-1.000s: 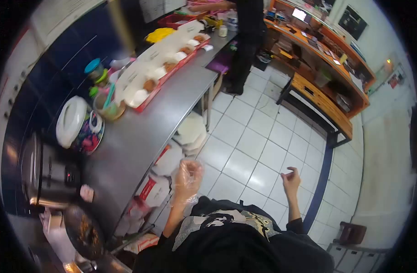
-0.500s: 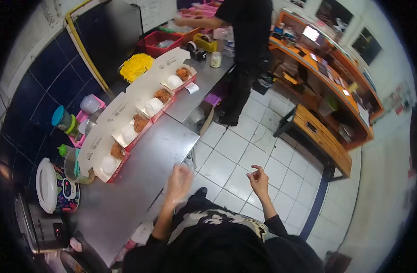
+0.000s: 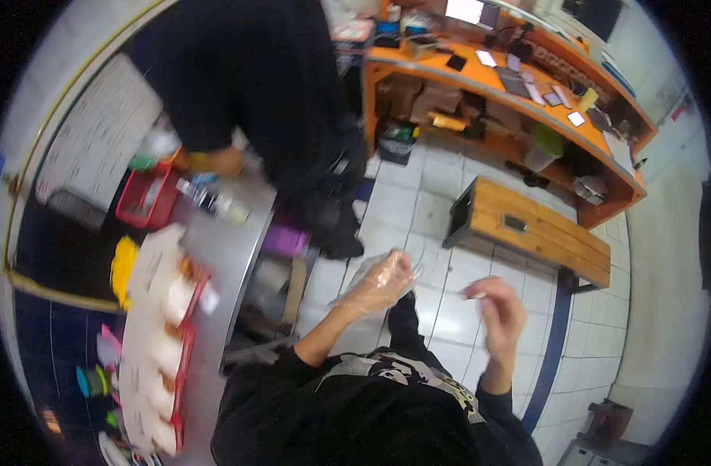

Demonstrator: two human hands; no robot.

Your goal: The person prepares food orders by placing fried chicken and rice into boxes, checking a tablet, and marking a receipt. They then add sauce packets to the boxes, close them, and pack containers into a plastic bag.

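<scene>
My left hand wears a thin clear plastic glove and is held over the tiled floor in front of my body. Its fingers curl inward, and no object shows in them. Bare and loosely bent, my right hand hovers farther right with thumb and fingertips apart, touching nothing. On the steel counter to the left, several open red-and-white meal boxes stand in a row. They hold white mounds and brown fried pieces, somewhat blurred. Neither hand touches the boxes.
A co-worker in black stands at the counter's far end by a red basket. A wooden bench and an orange desk with phones are ahead and right. White floor tiles lie between.
My view has swung and advanced, so the boxes sit lower left and the co-worker looms nearer. Both hands are raised higher; the right one has turned, its fingers still bent.
</scene>
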